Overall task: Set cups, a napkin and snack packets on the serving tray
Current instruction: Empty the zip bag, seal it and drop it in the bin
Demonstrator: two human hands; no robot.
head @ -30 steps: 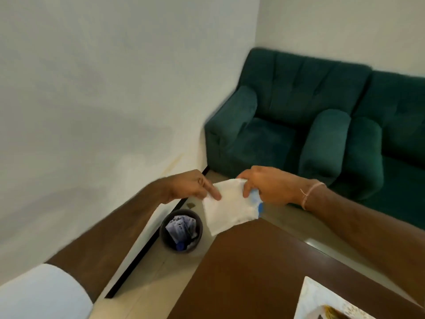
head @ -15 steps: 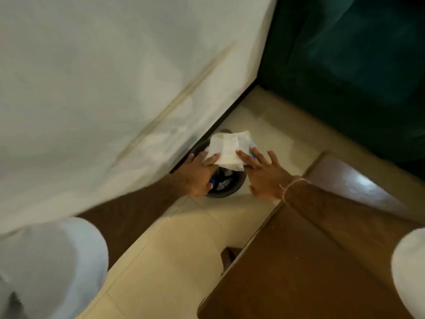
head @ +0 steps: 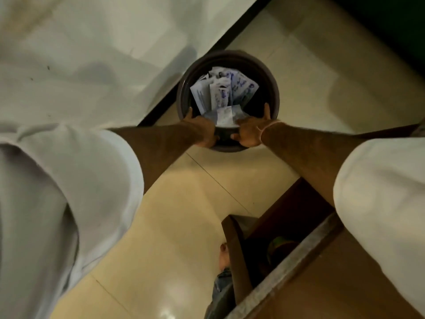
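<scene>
Both of my hands reach down into a round dark waste bin (head: 274, 93) on the floor by the wall. Between them is a white and blue wrapper (head: 227, 114), low over the bin's near side. My left hand (head: 202, 128) pinches its left edge and my right hand (head: 249, 132) its right edge, with both thumbs stretched toward the bin's rim. Several crumpled white and blue papers (head: 222, 89) lie deeper in the bin. No tray, cups or snack packets are in view.
The brown wooden table (head: 322, 277) fills the bottom right, its edge close to my right arm. A white wall (head: 80, 54) with a black skirting runs along the left. A dark green sofa (head: 391, 24) is at the top right. My foot (head: 224, 256) stands on the cream tiles.
I have bent further down and the view now looks straight into the bin. Both hands have lowered the wrapper from above the bin down into its mouth.
</scene>
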